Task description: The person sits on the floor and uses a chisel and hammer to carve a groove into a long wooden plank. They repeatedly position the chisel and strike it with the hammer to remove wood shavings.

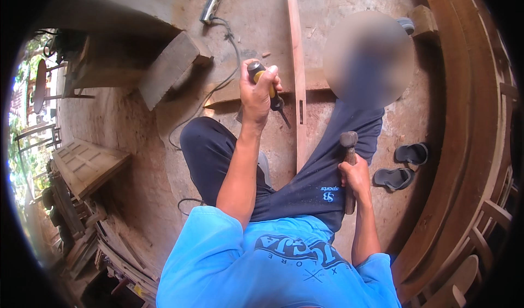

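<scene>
My left hand (255,98) is closed around the black-and-yellow handle of a chisel (285,118), held up with its metal blade slanting down to the right. Just right of the blade tip, a long narrow wooden strip (297,51) runs away from me between my legs. A small dark slot (301,110) is cut in its face. Over my right thigh, my right hand (356,174) grips the wooden handle of a hammer (348,139), its metal head pointing away from me. The chisel and hammer are well apart.
A power strip (212,5) with a trailing cord lies far left of the wooden strip. Near it rests a wooden block (169,68). Slippers (394,178) sit on the floor at right, beside long timber beams (464,90). A panelled wooden piece (90,166) stands at left. A blurred patch hides the far right.
</scene>
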`<state>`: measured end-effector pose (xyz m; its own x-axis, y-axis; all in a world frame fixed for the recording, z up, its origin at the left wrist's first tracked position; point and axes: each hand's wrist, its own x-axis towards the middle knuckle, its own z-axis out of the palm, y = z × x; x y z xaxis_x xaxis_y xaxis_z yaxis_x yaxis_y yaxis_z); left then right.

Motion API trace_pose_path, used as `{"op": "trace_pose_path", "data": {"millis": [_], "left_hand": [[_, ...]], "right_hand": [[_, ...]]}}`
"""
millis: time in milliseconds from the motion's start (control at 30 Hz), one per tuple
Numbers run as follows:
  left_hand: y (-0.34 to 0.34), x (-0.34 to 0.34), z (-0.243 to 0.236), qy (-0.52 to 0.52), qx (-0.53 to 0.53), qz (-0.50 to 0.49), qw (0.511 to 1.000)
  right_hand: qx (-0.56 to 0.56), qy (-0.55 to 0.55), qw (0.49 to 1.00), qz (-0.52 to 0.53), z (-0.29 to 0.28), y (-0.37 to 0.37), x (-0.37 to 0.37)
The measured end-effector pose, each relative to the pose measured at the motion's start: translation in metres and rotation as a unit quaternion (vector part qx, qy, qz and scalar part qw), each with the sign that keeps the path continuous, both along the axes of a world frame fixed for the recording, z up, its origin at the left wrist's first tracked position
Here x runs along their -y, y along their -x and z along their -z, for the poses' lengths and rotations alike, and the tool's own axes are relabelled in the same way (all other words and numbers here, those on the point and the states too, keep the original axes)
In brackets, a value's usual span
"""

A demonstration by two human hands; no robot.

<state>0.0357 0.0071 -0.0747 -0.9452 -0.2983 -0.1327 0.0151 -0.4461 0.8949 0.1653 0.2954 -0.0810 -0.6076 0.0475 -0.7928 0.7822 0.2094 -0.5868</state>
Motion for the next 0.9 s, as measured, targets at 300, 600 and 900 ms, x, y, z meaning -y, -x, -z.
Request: {"op": "trace_pose_path", "data": {"millis": [300,600,900], "left_hand": [[0.003,-0.028,0.019,-0.022,-0.009,-0.027,0.999],[-0.027,-0.025,0.0,0.012,-0.028,0.052,0.998],[-0.065,-0.048,-0.023,0.191,0.058,0.271,0.942]], "right_hand": [[-0.006,-0.002,1.0,0.011,0.0,-0.002,0.0],[-0.002,-0.009,1.0,-0.002,0.004,-0.001,-0.001],[-0.108,0.009,0.994,-0.021,-0.039,-0.001,-0.003]]}}
